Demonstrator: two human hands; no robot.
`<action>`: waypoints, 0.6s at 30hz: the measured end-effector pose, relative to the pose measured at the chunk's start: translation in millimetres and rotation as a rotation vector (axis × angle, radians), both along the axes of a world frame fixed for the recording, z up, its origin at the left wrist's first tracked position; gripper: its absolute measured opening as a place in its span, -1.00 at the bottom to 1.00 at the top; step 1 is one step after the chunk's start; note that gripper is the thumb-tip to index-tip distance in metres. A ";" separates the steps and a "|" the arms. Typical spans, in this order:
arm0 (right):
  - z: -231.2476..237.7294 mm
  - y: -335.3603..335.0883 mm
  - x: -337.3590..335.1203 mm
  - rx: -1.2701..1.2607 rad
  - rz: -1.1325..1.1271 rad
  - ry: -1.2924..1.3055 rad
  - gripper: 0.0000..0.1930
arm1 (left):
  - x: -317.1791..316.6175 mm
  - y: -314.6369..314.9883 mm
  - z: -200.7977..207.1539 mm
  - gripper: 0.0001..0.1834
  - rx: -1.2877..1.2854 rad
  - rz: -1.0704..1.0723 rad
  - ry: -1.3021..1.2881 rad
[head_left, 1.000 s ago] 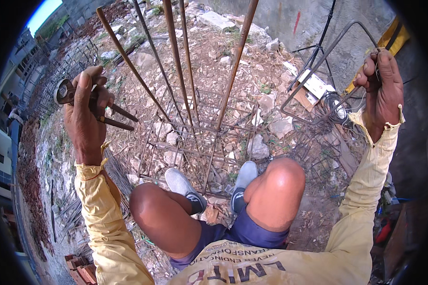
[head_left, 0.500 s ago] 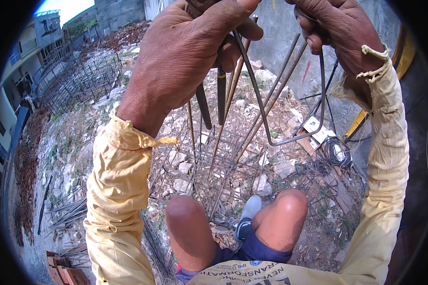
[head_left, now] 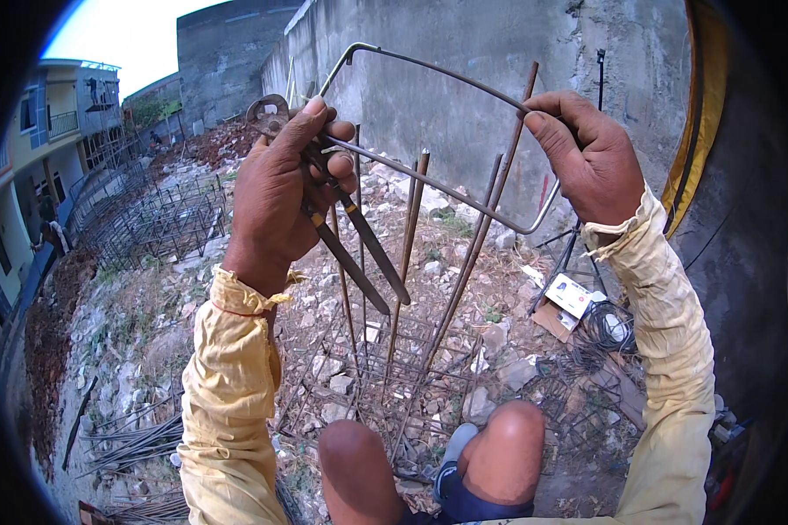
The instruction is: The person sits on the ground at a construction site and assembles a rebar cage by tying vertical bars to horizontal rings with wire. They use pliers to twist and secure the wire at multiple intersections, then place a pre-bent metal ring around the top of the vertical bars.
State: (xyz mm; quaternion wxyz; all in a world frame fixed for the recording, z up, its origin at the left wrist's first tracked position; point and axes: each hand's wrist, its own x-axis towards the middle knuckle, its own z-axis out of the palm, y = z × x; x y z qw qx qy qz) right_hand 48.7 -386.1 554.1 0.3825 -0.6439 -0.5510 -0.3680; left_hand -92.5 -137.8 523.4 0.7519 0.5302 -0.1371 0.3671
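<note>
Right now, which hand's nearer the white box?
Right. The right hand is above the white box in the picture; the left hand, holding pincers, is farther left.

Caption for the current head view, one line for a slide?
Left hand gripping pincers, right hand pinching a bent rod, upright bars beyond.

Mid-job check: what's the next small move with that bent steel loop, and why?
I'd probably level the steel loop, lowering its left end slightly. That end sits higher in view than the right. The right hand pinches the loop; the left hand, also holding pincers, seems to steady it. Upright rods overlap it in view; whether any passes through is unclear.
</note>
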 end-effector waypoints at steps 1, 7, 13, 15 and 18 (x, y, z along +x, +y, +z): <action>6.9 1.3 14.0 0.092 0.002 -0.115 -0.75 | 1.6 -5.3 7.9 -0.79 0.035 0.018 0.020; 76.9 -5.6 80.7 0.112 -0.069 0.074 -0.67 | 42.3 -17.4 75.6 -0.71 0.190 0.034 0.151; 46.3 34.2 116.5 -0.036 0.070 0.709 -0.63 | 48.5 -9.4 67.9 -0.73 0.240 0.191 0.312; 30.5 44.4 124.4 -0.066 0.091 0.789 -0.64 | 46.6 7.1 55.0 -0.75 0.306 0.181 0.418; 15.2 61.1 116.4 -0.122 0.118 0.842 -0.59 | 34.6 20.0 41.0 -0.76 0.335 0.277 0.545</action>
